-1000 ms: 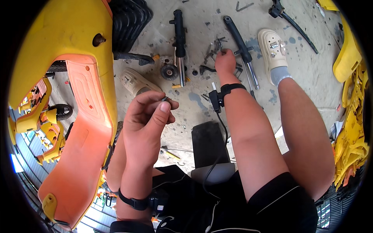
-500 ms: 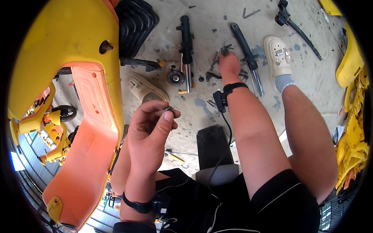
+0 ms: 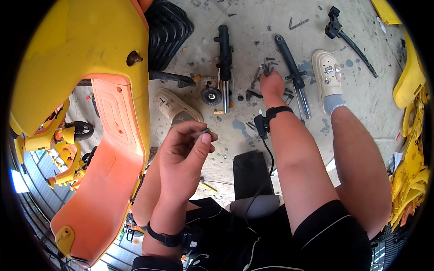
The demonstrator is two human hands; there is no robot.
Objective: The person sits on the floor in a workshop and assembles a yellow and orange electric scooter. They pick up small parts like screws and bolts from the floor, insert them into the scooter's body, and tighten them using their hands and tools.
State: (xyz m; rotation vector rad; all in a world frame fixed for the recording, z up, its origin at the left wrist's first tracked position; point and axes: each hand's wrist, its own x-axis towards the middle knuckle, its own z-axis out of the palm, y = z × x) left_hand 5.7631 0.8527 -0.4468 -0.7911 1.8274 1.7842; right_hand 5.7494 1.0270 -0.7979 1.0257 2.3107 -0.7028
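Observation:
My left hand [image 3: 186, 147] is raised above the floor, thumb and fingertips pinched on a small dark metal fastener [image 3: 205, 131], most of it hidden by the fingers. Farther forward, my right hand [image 3: 272, 86] reaches down to the floor with its fingers curled around some dark bolts [image 3: 268, 69]; the fingertips are partly hidden. More loose bolts [image 3: 257, 72] lie right beside it. On the left of that hand lies one black-and-chrome fork leg [image 3: 225, 58], and on its right another fork leg [image 3: 291, 67].
A yellow and orange scooter body [image 3: 120, 113] stands close on my left, with a black ribbed part [image 3: 167, 36] beyond it. A small wheel [image 3: 211, 95] touches the left fork leg. A black lever-like part [image 3: 350, 38] lies far right. Yellow panels [image 3: 411, 176] line the right edge.
The whole view has shifted slightly. My right hand has drawn a little nearer to me, and loose bolts show more plainly beyond it. My left hand keeps its pinch.

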